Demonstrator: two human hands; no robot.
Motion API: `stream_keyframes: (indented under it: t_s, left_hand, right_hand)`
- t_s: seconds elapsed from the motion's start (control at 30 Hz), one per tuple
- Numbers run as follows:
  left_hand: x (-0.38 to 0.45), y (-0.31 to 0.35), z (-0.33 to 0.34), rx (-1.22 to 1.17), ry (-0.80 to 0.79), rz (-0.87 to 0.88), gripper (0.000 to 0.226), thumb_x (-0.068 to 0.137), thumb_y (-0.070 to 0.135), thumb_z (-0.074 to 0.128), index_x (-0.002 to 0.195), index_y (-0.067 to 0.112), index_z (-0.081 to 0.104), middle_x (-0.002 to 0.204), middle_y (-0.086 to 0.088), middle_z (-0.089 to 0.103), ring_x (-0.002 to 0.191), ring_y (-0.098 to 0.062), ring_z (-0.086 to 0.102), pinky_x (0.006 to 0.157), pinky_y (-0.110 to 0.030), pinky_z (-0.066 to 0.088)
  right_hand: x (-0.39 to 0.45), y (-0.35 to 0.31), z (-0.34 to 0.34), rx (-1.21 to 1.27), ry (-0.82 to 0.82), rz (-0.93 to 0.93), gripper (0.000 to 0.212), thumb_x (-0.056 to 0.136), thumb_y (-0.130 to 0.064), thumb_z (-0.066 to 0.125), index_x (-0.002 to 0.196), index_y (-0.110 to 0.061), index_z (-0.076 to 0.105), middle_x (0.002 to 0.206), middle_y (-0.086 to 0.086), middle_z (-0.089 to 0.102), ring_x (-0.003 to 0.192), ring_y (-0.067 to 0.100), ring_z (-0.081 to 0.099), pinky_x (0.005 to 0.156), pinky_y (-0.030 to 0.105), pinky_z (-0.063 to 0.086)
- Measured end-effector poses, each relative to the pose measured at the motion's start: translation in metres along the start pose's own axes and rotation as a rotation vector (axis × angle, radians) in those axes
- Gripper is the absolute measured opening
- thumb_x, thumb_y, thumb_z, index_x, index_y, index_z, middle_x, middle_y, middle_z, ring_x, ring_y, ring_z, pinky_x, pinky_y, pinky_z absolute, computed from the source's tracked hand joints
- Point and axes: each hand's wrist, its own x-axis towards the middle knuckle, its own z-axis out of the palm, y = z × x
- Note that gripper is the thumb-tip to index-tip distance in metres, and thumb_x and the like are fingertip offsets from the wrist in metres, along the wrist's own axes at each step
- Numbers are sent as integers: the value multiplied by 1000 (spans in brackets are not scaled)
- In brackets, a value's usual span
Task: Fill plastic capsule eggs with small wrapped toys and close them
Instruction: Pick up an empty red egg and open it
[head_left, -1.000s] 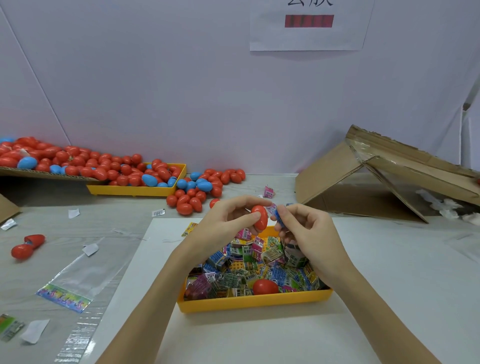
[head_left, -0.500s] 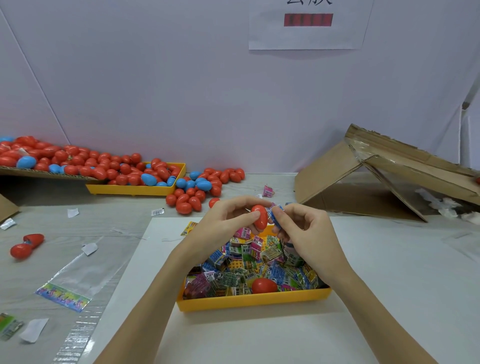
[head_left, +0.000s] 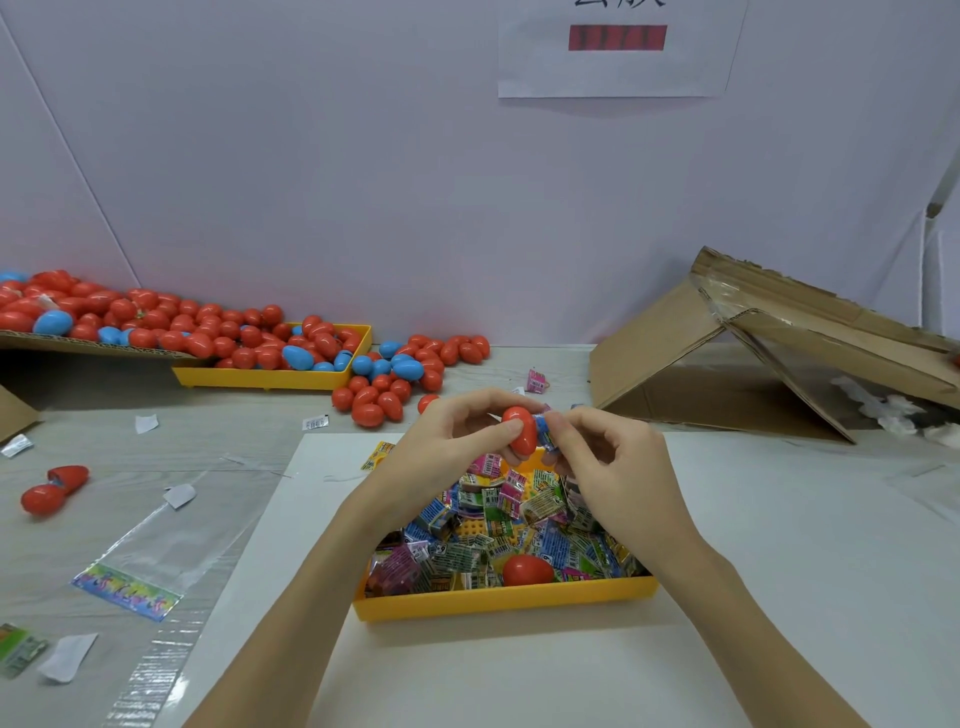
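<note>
My left hand (head_left: 452, 441) holds a red capsule egg half (head_left: 521, 429) between thumb and fingers above the far end of a yellow tray (head_left: 498, 603). My right hand (head_left: 608, 462) pinches a small blue wrapped toy (head_left: 545, 434) and presses it against the red half's open side. The tray is heaped with several colourful wrapped toys (head_left: 493, 519), and a red egg piece (head_left: 527, 570) lies among them near the front wall.
A second yellow tray (head_left: 270, 376) and a cardboard sheet at the back left carry several red and blue eggs; more eggs (head_left: 400, 379) lie loose beside it. An opened red egg (head_left: 52, 488) and plastic bags lie at left. A collapsed cardboard box (head_left: 769, 353) stands at right.
My right hand has moved the blue wrapped toy leftward, tight against the red egg half; both hands stay above the tray.
</note>
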Motion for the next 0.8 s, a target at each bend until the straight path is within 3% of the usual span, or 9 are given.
stream_keyframes:
  t_s: [0.23,0.33,0.47,0.67,0.8]
  left_hand:
    - [1,0,1,-8,46,-6,19,101,24,67,117,29,75,104,-4,76,92,-22,74,93,-30,58]
    - [1,0,0,-18,47,-11,19,100,24,67,117,28,75,104,-3,76,91,-21,73,91,-28,57]
    - [0,2,-1,-12,50,-15,21,99,22,68,118,28,75,109,3,76,94,-23,74,94,-30,58]
    - [-1,3,0,-28,42,-20,24,98,19,70,119,27,75,108,-5,77,100,-29,72,99,-39,57]
    - [0,2,-1,-19,52,-17,22,98,21,71,117,30,76,102,-3,77,95,-25,73,96,-34,58]
  right_hand:
    - [-1,-6,2,75,34,6,16,98,-43,54,94,-47,69,80,-15,75,81,10,73,68,33,61]
    - [0,-9,1,99,37,1,17,98,-43,54,94,-47,70,79,-19,75,81,7,73,65,22,60]
    - [-1,-9,1,110,39,-1,18,98,-40,56,92,-49,70,83,-15,76,83,9,74,68,31,63]
    - [-2,-11,1,176,75,55,23,96,-44,55,85,-40,74,73,-12,76,73,11,73,65,19,59]
    - [-1,-10,0,176,47,71,20,96,-43,57,90,-39,76,77,-9,78,77,14,75,70,30,63]
